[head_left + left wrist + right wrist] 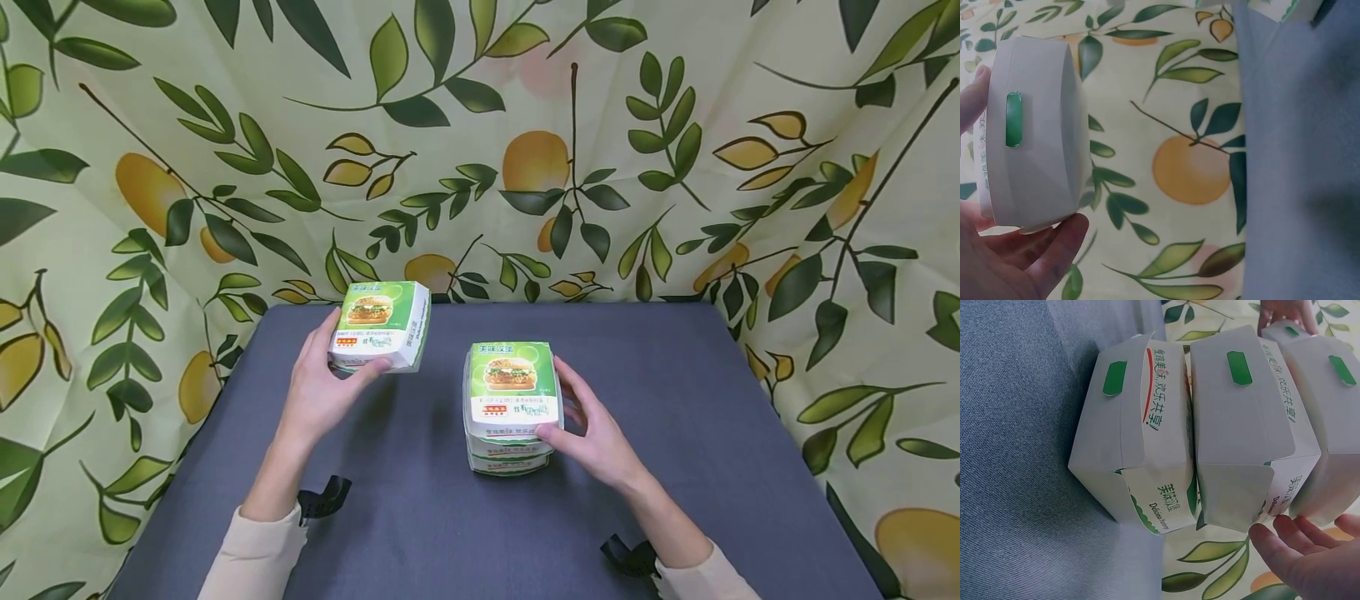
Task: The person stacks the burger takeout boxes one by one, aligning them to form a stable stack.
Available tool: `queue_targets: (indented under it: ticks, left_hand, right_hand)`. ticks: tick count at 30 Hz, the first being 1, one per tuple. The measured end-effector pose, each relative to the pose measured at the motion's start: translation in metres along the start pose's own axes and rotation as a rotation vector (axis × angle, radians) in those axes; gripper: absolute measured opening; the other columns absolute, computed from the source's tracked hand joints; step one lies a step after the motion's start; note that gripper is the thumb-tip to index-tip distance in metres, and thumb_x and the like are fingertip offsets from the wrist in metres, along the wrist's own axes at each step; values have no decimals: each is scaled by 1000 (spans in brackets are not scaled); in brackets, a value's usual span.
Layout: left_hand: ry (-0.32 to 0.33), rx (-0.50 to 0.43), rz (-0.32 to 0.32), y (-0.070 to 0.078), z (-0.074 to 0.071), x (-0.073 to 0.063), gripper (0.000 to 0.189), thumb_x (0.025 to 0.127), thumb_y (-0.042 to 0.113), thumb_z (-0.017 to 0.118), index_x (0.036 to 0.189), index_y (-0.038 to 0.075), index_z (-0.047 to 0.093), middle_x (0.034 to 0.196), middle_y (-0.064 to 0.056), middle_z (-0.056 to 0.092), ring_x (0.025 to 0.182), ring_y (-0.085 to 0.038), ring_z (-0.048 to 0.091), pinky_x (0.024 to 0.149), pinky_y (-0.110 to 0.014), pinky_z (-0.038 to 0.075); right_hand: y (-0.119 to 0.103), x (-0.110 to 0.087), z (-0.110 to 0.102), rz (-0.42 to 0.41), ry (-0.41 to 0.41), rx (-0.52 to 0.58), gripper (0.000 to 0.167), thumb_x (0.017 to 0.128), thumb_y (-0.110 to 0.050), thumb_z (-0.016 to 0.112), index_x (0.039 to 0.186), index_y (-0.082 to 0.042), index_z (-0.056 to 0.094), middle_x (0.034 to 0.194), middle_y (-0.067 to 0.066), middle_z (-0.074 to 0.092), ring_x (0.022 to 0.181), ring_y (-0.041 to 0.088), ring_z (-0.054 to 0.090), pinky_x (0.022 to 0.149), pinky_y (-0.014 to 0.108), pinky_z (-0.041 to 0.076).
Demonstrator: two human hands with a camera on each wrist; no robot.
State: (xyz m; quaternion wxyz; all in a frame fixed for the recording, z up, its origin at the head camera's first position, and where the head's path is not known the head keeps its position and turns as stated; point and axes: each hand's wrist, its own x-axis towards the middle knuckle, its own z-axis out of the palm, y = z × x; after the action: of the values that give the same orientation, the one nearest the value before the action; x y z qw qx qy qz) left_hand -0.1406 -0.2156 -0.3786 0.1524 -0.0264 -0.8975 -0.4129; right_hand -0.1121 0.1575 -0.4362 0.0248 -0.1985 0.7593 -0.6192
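My left hand [322,387] grips a white and green burger box [378,325] by its sides, raised above the table at the left and slightly tilted. In the left wrist view, a white side of this burger box [1035,131] with a green tab faces the camera. Right of it stands a stack of three matching boxes. My right hand [596,433] holds the top burger box [513,383], thumb at the front corner and fingers along the right side. Below it, the middle burger box [1241,400] and the bottom burger box [1129,412] show in the right wrist view.
A dark blue-grey cloth covers the table [675,400]. Behind and at both sides hangs a curtain [465,150] printed with leaves and orange fruit. Black straps [326,497] sit at both wrists.
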Motion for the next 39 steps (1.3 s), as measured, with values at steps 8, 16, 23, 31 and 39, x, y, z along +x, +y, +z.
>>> queue_targets:
  ticks: [8, 16, 23, 31, 39]
  left_hand:
    - [7, -9, 56, 12, 1, -3, 103, 82, 44, 85, 161, 12, 28, 137, -16, 49, 109, -29, 50, 86, -42, 40]
    - [-12, -24, 74, 24, 6, -7, 103, 82, 43, 86, 161, 12, 29, 142, -16, 47, 110, -28, 50, 88, -43, 40]
    - [-31, -52, 99, 31, 11, -11, 102, 80, 40, 88, 161, 12, 30, 136, -13, 50, 105, -24, 51, 86, -42, 43]
    - [-52, -69, 128, 39, 14, -14, 102, 79, 39, 88, 160, 14, 31, 139, -12, 49, 110, -25, 51, 91, -45, 42]
    - [-75, -68, 145, 44, 20, -17, 103, 78, 43, 89, 160, 14, 33, 146, -10, 47, 123, -26, 48, 101, -49, 39]
  right_hand:
    - [0, 0, 0, 1, 4, -10, 91, 92, -16, 74, 164, -18, 18, 159, 8, 35, 142, 28, 36, 108, 22, 38]
    - [0, 1, 1, -1, 7, -21, 91, 92, -16, 75, 164, -15, 18, 159, 8, 34, 142, 27, 36, 109, 24, 38]
    - [-1, 1, 0, -4, 9, -17, 90, 92, -14, 75, 163, -16, 19, 158, 10, 36, 142, 29, 36, 108, 20, 37]
    - [-1, 1, 0, -4, 6, -17, 90, 92, -14, 74, 163, -17, 19, 158, 10, 36, 142, 29, 36, 108, 22, 38]
    - [-1, 2, 1, -1, 7, -14, 91, 92, -14, 75, 163, -14, 19, 159, 9, 34, 143, 29, 35, 109, 23, 38]
